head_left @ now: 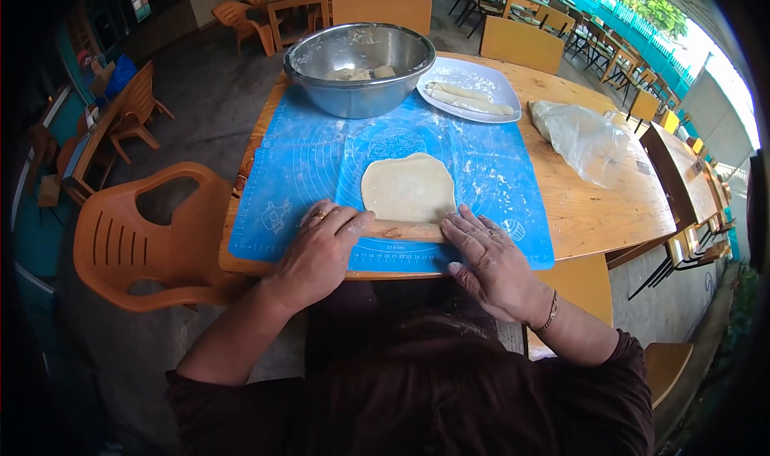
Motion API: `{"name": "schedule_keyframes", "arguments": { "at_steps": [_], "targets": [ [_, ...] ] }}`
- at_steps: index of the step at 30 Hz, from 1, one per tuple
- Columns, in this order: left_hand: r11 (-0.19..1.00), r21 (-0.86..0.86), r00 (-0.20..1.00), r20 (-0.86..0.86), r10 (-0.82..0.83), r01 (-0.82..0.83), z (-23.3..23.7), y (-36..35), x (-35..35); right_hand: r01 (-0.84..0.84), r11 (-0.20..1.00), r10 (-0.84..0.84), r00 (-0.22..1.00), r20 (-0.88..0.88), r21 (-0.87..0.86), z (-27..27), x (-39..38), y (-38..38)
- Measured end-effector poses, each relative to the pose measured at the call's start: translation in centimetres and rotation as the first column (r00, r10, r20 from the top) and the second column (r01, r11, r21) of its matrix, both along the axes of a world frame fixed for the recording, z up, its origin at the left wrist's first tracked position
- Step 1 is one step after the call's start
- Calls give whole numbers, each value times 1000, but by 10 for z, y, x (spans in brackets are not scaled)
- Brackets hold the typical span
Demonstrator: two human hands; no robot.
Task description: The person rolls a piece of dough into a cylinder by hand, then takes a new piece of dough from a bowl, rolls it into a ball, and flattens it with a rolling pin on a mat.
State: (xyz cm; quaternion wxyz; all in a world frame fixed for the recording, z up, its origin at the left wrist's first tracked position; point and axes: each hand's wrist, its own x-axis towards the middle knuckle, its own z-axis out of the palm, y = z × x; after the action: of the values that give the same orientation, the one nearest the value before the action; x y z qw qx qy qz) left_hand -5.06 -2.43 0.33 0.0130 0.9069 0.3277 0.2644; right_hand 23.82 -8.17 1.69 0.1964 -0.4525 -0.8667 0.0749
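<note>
A wooden rolling pin (407, 231) lies crosswise at the near edge of a flat, pale sheet of dough (409, 188). My left hand (322, 243) is closed over the pin's left end, fingers bent. Over the right end sits my right hand (497, 263), its fingers laid across the wood and its thumb lower down. Both palms hide the pin's ends. Flour dusts my fingers. Under the dough spreads a blue silicone baking mat (297, 167) printed with circles and a ruler scale.
A steel bowl (353, 95) holding dough pieces stands at the mat's back left. Beside it, a white plate (513, 117) carries rolled dough. A clear plastic bag (581, 139) lies on the wooden table (593, 223) at right. An orange chair (152, 239) stands to the left.
</note>
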Motion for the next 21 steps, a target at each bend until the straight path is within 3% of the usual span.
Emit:
{"name": "schedule_keyframes", "arguments": {
  "at_steps": [1,2,4,10,13,16,17,21],
  "targets": [
    [999,-38,1000,-7,-11,10,2,-3,-2,-58,998,53,991,-124,-40,0,4,3],
    [997,-74,1000,-8,-19,18,4,-4,-4,-61,998,56,992,-116,-34,4,4,5],
    [998,-65,1000,12,-4,5,16,-9,-3,95,991,-84,990,-111,96,7,3,7],
    [1000,-26,996,93,9,-7,43,3,10,209,941,-120,941,-315,266,33,-5,44],
    [994,-109,996,84,11,-2,24,15,10,382,909,-329,903,-276,166,10,-3,74],
    [974,-223,999,21,37,-31,14,16,9,369,918,-345,924,-167,144,-20,-4,82],
    [962,-268,998,-24,50,-54,12,16,9,332,917,-308,941,-137,221,-25,-4,84],
    [975,-160,976,-181,123,-153,14,12,15,356,924,-353,934,-52,141,-17,-7,96]
  ]
}}
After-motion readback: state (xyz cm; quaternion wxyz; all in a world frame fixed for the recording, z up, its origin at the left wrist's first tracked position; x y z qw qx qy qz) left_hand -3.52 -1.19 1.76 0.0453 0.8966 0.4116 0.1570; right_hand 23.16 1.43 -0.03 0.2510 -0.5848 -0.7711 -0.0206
